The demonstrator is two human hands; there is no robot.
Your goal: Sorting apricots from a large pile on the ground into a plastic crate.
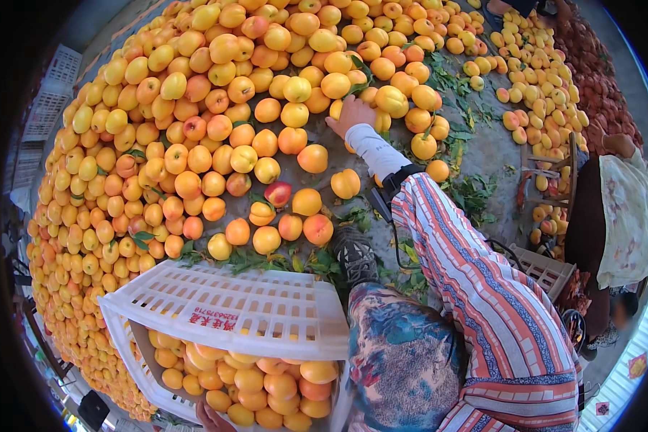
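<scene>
My right hand (349,115) reaches forward among loose yellow-orange apricots (295,115), its fingers curled down by a yellow fruit; what lies under the fingertips is hidden. At the bottom edge, my left hand (210,415) grips the near rim of a white slotted plastic crate (223,295), only partly in view. The crate holds many apricots (252,389), with its near wall low in the picture. Green leaves (475,194) lie on the grey floor (504,155) to the right of my arm. My knee in patterned cloth (403,353) and dark shoe (353,255) are beside the crate.
A large heap of apricots (93,230) spreads across the left and back. At right are a co-worker (623,216), a wooden stool (551,169), another crate (543,273), more fruit (533,86) and a dark red pile (601,93). Stacked white crates (50,93) stand far left.
</scene>
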